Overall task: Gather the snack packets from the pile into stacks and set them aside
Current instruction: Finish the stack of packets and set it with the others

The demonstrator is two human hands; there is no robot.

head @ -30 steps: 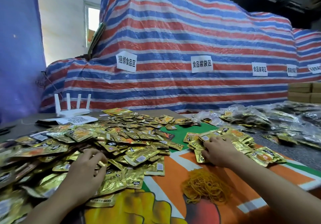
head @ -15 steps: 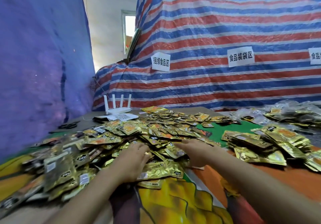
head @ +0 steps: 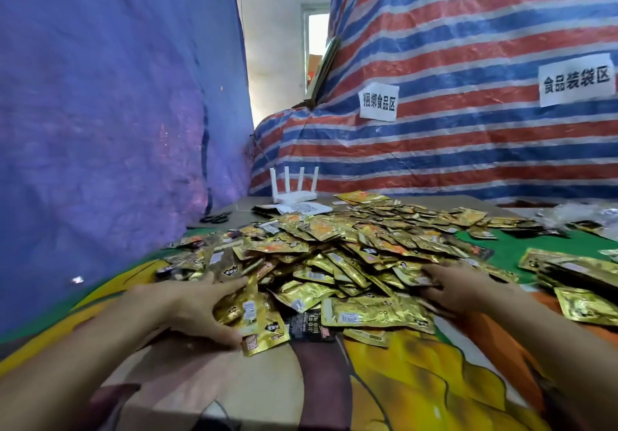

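A broad pile of gold foil snack packets (head: 351,257) covers the middle of the table. My left hand (head: 197,307) lies at the pile's near left edge, fingers spread and pressing on packets, thumb beside a packet at the front. At the pile's right side my right hand (head: 451,285) rests with fingers stretched onto the packets. A gathered heap of gold packets (head: 575,277) sits apart at the right edge of the view.
A white router (head: 294,193) with four antennas stands at the back beside a sheet of paper (head: 307,209) and black scissors (head: 215,218). A purple sheet hangs on the left, a striped tarp with paper labels behind. The tablecloth (head: 401,380) is orange, yellow and green.
The view has swung left. My right hand left the side heap and reached into the main pile; my left hand slid toward the pile's near left edge.
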